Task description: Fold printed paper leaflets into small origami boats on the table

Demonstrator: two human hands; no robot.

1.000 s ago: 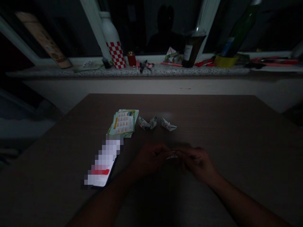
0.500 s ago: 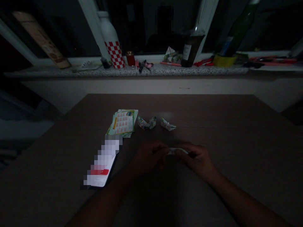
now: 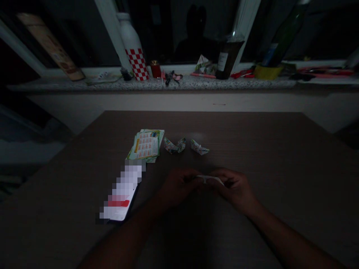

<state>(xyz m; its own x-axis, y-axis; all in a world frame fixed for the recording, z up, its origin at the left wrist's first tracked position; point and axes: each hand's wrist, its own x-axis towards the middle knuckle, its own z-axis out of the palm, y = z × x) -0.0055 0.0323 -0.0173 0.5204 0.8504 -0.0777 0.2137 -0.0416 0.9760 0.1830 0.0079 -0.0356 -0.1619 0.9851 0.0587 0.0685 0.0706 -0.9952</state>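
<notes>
Between my hands is a small folded piece of paper (image 3: 206,178), pale along its upper edge and mostly covered by fingers. My left hand (image 3: 182,186) pinches its left end with thumb and fingers. The right end is pinched in my right hand (image 3: 235,188), thumb toward me. Beyond my hands two small folded paper shapes stand on the table: a wider one with two raised points (image 3: 174,145) and a boat-like one (image 3: 199,147) to its right. Both are covered in colourful print.
A stack of printed sheets (image 3: 146,145) lies left of the paper shapes, with a lit phone (image 3: 120,198) nearer me on the wooden table (image 3: 266,142). On the windowsill stand a checkered bottle (image 3: 136,56), a dark drink cup (image 3: 224,61) and a green bottle (image 3: 288,33).
My left hand has moved slightly right, closer to my right hand. The held paper has tilted a little and shows a plainer, paler face. Everything else on the table stays put.
</notes>
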